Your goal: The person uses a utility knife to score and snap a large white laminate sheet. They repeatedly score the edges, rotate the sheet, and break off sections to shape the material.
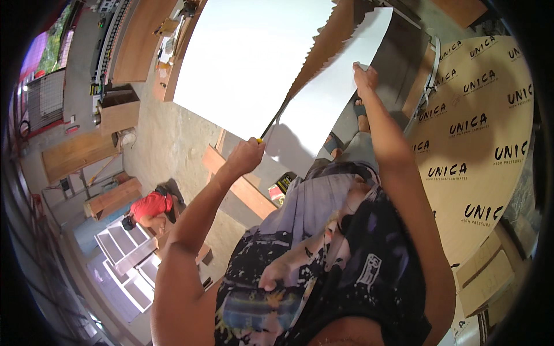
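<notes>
A large white sheet (248,57) lies before me on a brown board, split by a jagged tear. The narrower torn strip (329,86) stands partly lifted and bends along its length. My right hand (365,78) pinches the outer edge of this strip, thumb on its white face. At the near end of the split, my left hand (245,157) is closed around a small tool with a yellow end (259,140). Its kind is mostly hidden by my fingers. A thin dark line runs from there along the split; I cannot tell blade from gap.
A big tan panel (456,138) with repeated black print stands at my right. Wooden boards (242,184) lie below the sheet. At lower left, a person in red (153,207) crouches by white frames (124,245). An open wooden box (118,106) sits at left.
</notes>
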`<state>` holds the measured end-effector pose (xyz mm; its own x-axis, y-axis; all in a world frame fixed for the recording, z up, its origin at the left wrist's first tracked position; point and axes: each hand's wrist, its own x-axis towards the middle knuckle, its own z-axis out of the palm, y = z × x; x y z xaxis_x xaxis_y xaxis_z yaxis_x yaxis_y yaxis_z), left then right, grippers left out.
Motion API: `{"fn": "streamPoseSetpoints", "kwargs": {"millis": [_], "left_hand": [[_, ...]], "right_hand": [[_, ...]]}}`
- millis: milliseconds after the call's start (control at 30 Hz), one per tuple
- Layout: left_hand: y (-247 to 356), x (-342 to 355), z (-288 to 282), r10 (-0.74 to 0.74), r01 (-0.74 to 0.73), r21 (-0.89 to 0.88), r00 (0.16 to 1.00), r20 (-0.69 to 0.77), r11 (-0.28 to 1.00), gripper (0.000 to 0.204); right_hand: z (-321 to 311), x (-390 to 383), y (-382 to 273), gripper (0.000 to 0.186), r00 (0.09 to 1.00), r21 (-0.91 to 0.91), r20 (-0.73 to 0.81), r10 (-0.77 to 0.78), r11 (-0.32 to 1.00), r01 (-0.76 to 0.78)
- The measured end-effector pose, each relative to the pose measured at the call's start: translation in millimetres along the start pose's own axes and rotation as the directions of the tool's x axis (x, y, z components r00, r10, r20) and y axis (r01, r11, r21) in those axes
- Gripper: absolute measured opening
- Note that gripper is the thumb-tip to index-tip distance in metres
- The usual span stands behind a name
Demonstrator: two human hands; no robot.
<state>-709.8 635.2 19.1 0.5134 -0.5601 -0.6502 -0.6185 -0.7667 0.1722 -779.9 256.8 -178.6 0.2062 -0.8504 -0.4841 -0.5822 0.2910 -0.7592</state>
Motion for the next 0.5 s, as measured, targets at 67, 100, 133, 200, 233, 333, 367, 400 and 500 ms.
{"fn": "streamPoseSetpoints", "kwargs": {"millis": [67, 100, 133, 200, 233, 333, 367, 400, 500], "left_hand": [[26, 0, -22, 0.187, -0.186, 0.161, 0.982, 0.007, 0.969, 0.039], [36, 4, -30, 0.13, -0.138, 0.099, 0.988, 0.077, 0.985, 0.04], [38, 6, -35, 0.05, -0.056, 0.037, 0.989, 0.136, 0.998, 0.041], [37, 4, -41, -0.026, 0.039, -0.073, 0.986, 0.165, 0.997, 0.042], [32, 4, -39, -0.041, 0.057, -0.123, 0.99, 0.132, 0.991, 0.041], [-7, 12, -15, 0.102, -0.104, 0.038, 0.994, 0.037, 0.994, 0.038], [-21, 12, -9, 0.18, -0.181, 0.142, 0.983, 0.021, 0.973, 0.037], [-14, 3, -16, 0.37, -0.341, 0.259, 0.926, -0.071, 0.904, 0.04], [39, -8, -20, -0.167, 0.198, -0.081, 0.942, 0.292, 0.977, 0.038]], "right_hand": [[1, 33, 28, 0.041, 0.999, -0.01, -0.048, -0.018, 1.0, 0.017], [4, 41, 35, 0.041, 0.997, -0.01, -0.064, -0.032, 0.999, 0.031], [6, 23, 24, 0.05, 0.998, 0.098, 0.031, -0.059, 0.994, 0.055], [-1, 4, 7, 0.049, 0.999, -0.015, 0.027, -0.032, 0.999, 0.032], [-2, 1, -3, 0.048, 1.0, -0.067, 0.016, -0.02, 0.998, 0.021], [-2, 4, -2, 0.051, 0.998, 0.011, 0.066, -0.004, 1.0, 0.003], [-5, 0, -1, 0.054, 0.998, -0.01, 0.067, 0.002, 1.0, -0.001], [-8, -1, 1, 0.054, 0.999, -0.018, 0.033, 0.024, 1.0, -0.024], [-7, 10, 26, 0.056, 1.0, -0.089, -0.005, 0.006, 0.996, -0.007]]}}
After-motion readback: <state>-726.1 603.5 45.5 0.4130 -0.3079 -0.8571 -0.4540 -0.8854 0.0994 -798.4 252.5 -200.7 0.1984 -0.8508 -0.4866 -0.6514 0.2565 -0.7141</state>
